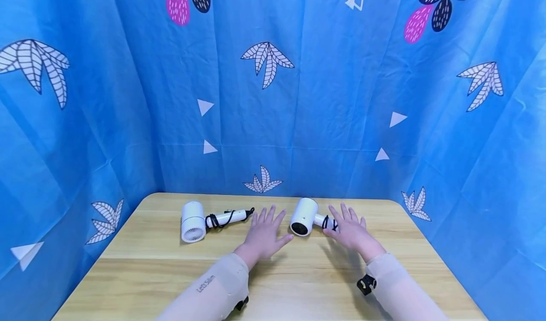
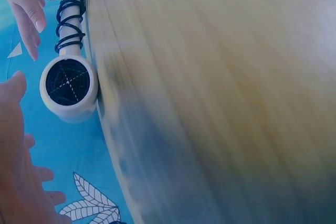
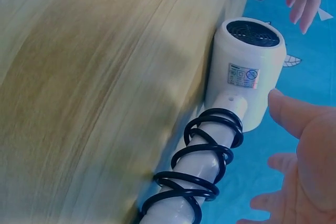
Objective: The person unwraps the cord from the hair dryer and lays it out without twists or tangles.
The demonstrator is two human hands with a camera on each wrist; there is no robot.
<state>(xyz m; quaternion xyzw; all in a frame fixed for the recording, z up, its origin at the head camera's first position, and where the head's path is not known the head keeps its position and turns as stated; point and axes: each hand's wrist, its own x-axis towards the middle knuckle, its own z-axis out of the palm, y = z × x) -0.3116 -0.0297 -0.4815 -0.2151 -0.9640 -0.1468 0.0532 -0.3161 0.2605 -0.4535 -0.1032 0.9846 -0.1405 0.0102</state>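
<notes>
Right hair dryer (image 1: 304,216): handle laid toward the right hand (image 1: 352,230)

Item one, right of centre in the head frame, on its side on the surface (image 1: 170,273). Barrel mouth toward the bottom edge; the handle—long axis running rightward, wound in black cord (image 3: 184,176)—passes behind the right hand's fingers. That hand is the nearer to the handle: fingers spread, nothing held, a gap showing in the right wrist view.

Item two, left hair dryer (image 1: 194,222), left of centre; handle rightward and slightly up, its tip just beside the left hand (image 1: 262,238)—likewise spread, holding nothing, between the two barrels.
</notes>
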